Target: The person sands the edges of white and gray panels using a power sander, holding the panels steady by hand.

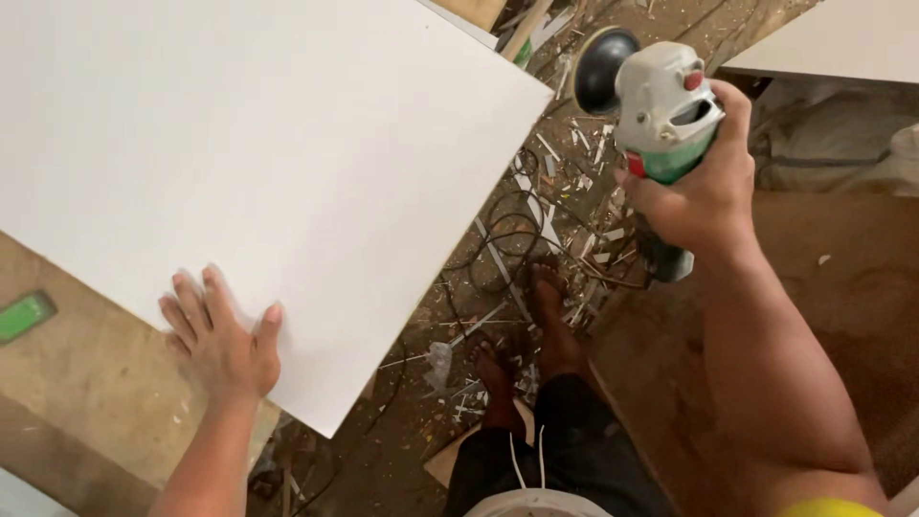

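Two hands [222, 337], one white board [258, 153], one grinder [661, 105]

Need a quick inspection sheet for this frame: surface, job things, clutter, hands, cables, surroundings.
Surface: brown bench under a white panel.
Job things: grey-green sander, black disc, off the panel.
Clutter: green block on bench; wood scraps on floor.
Hands: left hand flat on panel edge; right hand grips sander.
Cables: black cord coiled on floor by bare feet.
Surroundings: second white board upper right.

Bright even daylight, slight blur
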